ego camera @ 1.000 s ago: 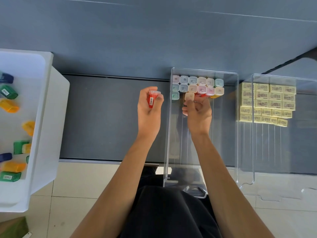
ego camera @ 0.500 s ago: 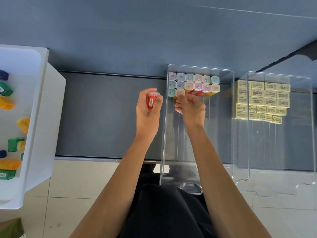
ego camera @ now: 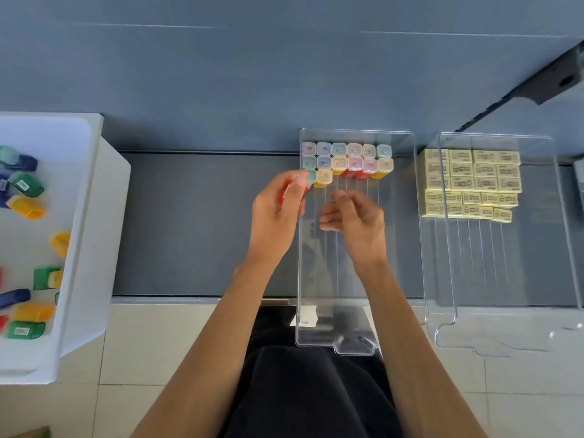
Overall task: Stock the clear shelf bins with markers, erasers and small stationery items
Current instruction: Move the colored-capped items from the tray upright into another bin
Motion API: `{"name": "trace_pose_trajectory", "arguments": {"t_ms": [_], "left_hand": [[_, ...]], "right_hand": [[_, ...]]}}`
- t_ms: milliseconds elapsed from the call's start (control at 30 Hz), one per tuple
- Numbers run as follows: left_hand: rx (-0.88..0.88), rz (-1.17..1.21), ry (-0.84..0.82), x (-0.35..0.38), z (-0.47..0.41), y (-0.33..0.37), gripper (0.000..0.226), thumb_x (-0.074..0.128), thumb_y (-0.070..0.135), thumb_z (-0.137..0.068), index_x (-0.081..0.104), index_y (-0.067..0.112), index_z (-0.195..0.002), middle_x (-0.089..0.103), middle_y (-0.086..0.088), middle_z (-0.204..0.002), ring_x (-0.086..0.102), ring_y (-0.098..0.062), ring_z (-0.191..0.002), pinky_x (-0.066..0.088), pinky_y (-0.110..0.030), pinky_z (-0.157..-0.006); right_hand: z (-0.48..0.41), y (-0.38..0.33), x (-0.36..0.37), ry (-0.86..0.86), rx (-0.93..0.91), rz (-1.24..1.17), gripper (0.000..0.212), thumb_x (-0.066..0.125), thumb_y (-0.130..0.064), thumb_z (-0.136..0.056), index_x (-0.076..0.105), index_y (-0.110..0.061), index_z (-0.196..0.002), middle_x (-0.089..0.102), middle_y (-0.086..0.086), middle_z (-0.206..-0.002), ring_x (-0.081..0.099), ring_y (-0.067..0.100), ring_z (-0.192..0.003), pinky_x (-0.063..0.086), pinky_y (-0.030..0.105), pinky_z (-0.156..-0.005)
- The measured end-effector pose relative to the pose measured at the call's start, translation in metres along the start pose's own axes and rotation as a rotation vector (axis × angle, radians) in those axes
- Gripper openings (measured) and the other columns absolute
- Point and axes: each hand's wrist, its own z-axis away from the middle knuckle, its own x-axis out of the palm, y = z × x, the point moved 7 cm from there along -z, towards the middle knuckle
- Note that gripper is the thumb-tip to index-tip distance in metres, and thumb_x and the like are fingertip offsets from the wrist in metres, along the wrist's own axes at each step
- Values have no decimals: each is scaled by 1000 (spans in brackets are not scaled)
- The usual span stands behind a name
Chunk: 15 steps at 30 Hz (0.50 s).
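A clear bin point(ego camera: 401, 235) lies on the dark shelf with several small capped items point(ego camera: 346, 161) standing in rows at its far end. My left hand point(ego camera: 278, 213) grips a red capped item point(ego camera: 289, 189) just outside the bin's left wall, near the rows. Over the bin's ribbed floor, a little short of the rows, my right hand point(ego camera: 354, 216) hovers with loosely curled fingers and holds nothing. A yellow-bodied item point(ego camera: 324, 178) stands at the front of the rows beside my left fingertips.
A second clear bin point(ego camera: 537, 279) to the right holds stacked yellow erasers point(ego camera: 471, 184). A white tub point(ego camera: 85, 248) at the left holds several loose green, yellow and blue items. The dark shelf point(ego camera: 196, 222) lies between them; tiled floor lies below.
My right hand has let go of the yellow-bodied item in the rows and drawn back toward me. My left hand has moved right, up to the bin's wall, with the red item.
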Motion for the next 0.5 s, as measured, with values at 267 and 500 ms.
{"name": "trace_pose_trajectory", "arguments": {"t_ms": [267, 500], "left_hand": [[27, 26, -221, 22, 20, 0, 42, 32, 27, -102, 54, 18, -137, 62, -1, -130, 58, -14, -119, 49, -30, -98], [112, -176, -212, 21, 30, 6, 48, 56, 28, -100, 45, 26, -147, 65, -8, -95, 47, -6, -64, 44, -15, -62]], "right_hand": [[20, -28, 13, -245, -149, -77, 13, 54, -15, -99, 65, -16, -106, 71, 7, -82, 69, 20, -71, 59, 29, -65], [25, -25, -3, -213, -200, -111, 19, 52, -14, -101, 66, -17, -112, 74, 13, -99, 70, 37, -88, 59, 42, -78]]}}
